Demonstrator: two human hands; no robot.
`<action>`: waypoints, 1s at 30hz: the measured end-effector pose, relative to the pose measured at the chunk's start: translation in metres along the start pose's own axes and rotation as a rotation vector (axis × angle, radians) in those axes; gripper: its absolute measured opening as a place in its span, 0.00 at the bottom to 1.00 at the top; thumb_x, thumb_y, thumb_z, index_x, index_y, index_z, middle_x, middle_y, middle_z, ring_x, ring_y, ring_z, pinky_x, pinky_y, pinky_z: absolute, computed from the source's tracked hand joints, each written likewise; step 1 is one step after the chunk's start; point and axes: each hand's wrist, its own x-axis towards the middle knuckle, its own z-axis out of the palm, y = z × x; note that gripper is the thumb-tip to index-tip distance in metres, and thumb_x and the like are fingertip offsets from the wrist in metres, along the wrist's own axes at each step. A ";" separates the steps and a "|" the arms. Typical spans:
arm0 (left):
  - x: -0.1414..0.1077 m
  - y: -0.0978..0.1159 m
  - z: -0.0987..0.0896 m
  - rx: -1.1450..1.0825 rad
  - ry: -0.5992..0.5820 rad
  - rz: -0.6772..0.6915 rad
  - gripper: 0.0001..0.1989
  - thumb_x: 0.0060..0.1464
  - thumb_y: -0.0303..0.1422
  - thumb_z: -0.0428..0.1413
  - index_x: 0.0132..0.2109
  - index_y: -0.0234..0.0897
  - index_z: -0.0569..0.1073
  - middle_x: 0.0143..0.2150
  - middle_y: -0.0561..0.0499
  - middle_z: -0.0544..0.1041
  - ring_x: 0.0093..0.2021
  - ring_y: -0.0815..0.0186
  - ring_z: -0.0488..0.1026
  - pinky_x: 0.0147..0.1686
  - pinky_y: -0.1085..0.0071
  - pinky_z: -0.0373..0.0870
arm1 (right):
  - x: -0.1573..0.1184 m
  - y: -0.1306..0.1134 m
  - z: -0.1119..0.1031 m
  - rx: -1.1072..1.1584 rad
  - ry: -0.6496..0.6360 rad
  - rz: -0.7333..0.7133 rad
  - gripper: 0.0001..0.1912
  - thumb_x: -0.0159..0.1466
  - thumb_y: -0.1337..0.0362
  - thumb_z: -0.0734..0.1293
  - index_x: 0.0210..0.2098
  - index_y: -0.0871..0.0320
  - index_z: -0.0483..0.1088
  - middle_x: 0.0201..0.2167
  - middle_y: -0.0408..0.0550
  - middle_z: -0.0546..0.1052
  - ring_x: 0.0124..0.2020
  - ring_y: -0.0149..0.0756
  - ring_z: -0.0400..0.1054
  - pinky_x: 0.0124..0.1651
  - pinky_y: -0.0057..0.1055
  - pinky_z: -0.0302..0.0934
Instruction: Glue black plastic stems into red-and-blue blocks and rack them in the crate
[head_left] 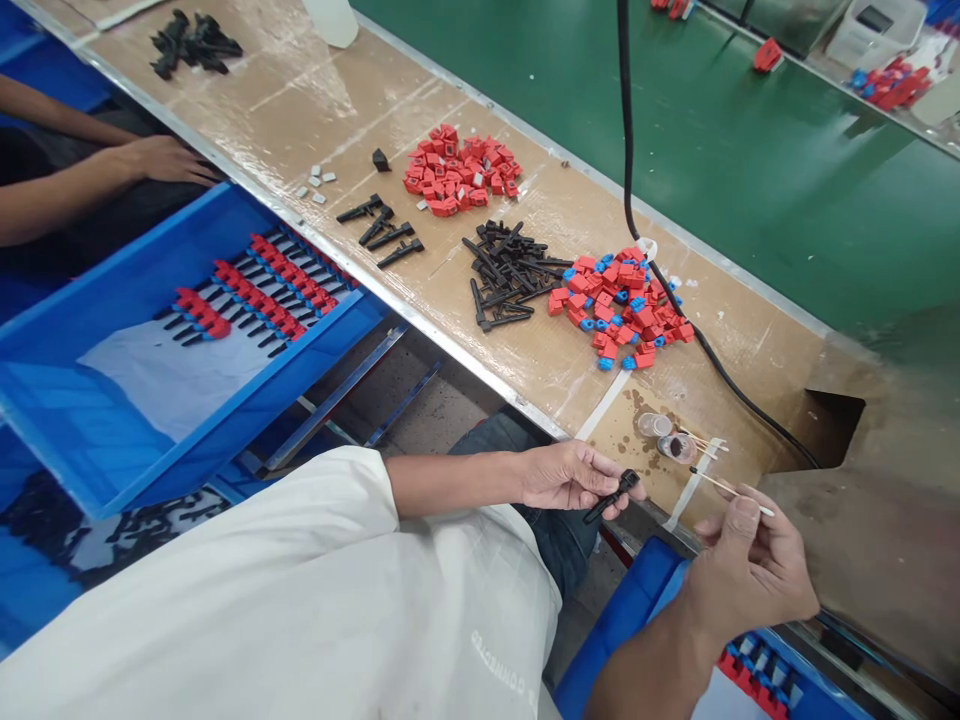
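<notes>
Between its thumb and fingers, my left hand (570,475) grips a black plastic part (613,495) with a slim shaft and a thicker end. A cotton swab (724,488) with a dark tip is pinched in my right hand (754,570); its dark end points left, toward the cups. Just beyond my hands stand two small clear cups, one with pale contents (655,426) and one with dark liquid (677,447). More swabs (701,438) lean out of the dark cup. Brown stains spot the cardboard around the cups.
Piles of red-and-blue parts (626,300), black parts (514,265) and red parts (461,165) lie on the cardboard-covered bench (300,130). A black cable (720,365) crosses it. Blue bins (135,420) hold rows of assembled pieces. Another person's hand (169,160) rests at left.
</notes>
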 end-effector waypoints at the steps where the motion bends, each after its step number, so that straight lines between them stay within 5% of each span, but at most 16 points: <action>1: 0.000 0.000 0.000 0.012 0.005 -0.001 0.23 0.41 0.33 0.73 0.44 0.25 0.80 0.31 0.48 0.76 0.31 0.72 0.77 0.21 0.85 0.61 | 0.002 0.004 0.001 -0.055 -0.018 -0.049 0.13 0.64 0.56 0.70 0.37 0.61 0.78 0.32 0.48 0.79 0.19 0.27 0.64 0.22 0.28 0.56; 6: 0.003 0.001 0.002 0.050 0.014 -0.001 0.24 0.40 0.35 0.74 0.44 0.26 0.81 0.31 0.47 0.77 0.31 0.72 0.77 0.24 0.84 0.63 | 0.016 0.026 0.008 -0.394 -0.139 -0.416 0.13 0.67 0.58 0.67 0.37 0.61 0.79 0.31 0.51 0.76 0.30 0.35 0.70 0.33 0.30 0.64; 11: 0.005 0.002 0.002 0.054 0.028 -0.003 0.24 0.39 0.36 0.74 0.43 0.27 0.81 0.31 0.48 0.77 0.31 0.72 0.77 0.23 0.84 0.62 | 0.021 0.037 0.011 -0.506 -0.200 -0.473 0.15 0.68 0.57 0.65 0.35 0.61 0.79 0.29 0.51 0.73 0.29 0.36 0.69 0.34 0.32 0.64; 18: 0.012 0.001 0.004 0.020 0.055 0.015 0.23 0.38 0.34 0.74 0.42 0.27 0.81 0.31 0.48 0.77 0.31 0.72 0.77 0.23 0.85 0.63 | 0.017 0.036 0.010 -0.336 -0.061 -0.241 0.17 0.65 0.52 0.67 0.34 0.61 0.76 0.30 0.49 0.76 0.26 0.32 0.68 0.31 0.29 0.63; 24: 0.022 -0.001 0.008 -0.040 0.081 0.058 0.16 0.44 0.29 0.71 0.41 0.26 0.81 0.32 0.47 0.77 0.30 0.72 0.77 0.22 0.84 0.64 | 0.017 0.041 0.019 -0.223 -0.035 0.022 0.19 0.58 0.48 0.72 0.31 0.61 0.74 0.21 0.41 0.71 0.20 0.29 0.62 0.26 0.28 0.59; 30: 0.023 0.000 0.016 -0.081 0.111 0.033 0.09 0.51 0.24 0.65 0.42 0.24 0.80 0.31 0.46 0.77 0.31 0.73 0.77 0.23 0.86 0.65 | 0.018 0.023 0.016 0.138 0.079 0.227 0.21 0.53 0.48 0.76 0.30 0.60 0.72 0.23 0.44 0.75 0.16 0.27 0.61 0.17 0.26 0.53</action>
